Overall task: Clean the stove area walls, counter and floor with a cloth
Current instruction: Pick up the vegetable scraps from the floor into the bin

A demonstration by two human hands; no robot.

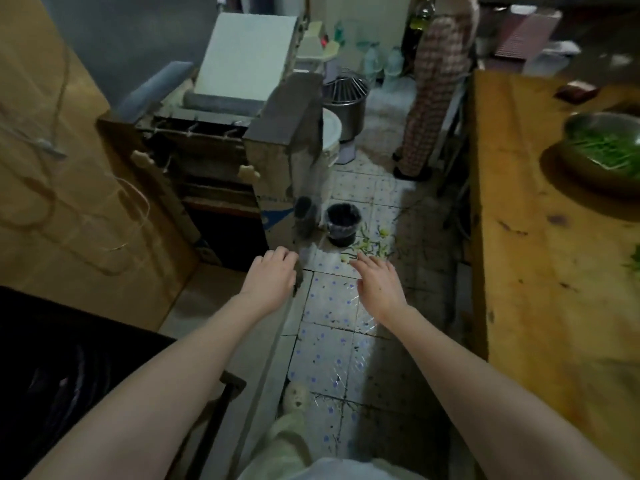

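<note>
My left hand curls at the worktop edge, grip unclear; right hand spread; I'd wipe along that edge.

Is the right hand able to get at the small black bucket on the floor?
Probably yes: the right hand is open and empty, and only scattered vegetable scraps lie on the floor tiles between it and the black bucket.

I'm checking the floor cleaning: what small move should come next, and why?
Probably lower the right hand toward the vegetable scraps beside the black bucket and gather them: it is open and empty, and they litter the tiled floor.
</note>
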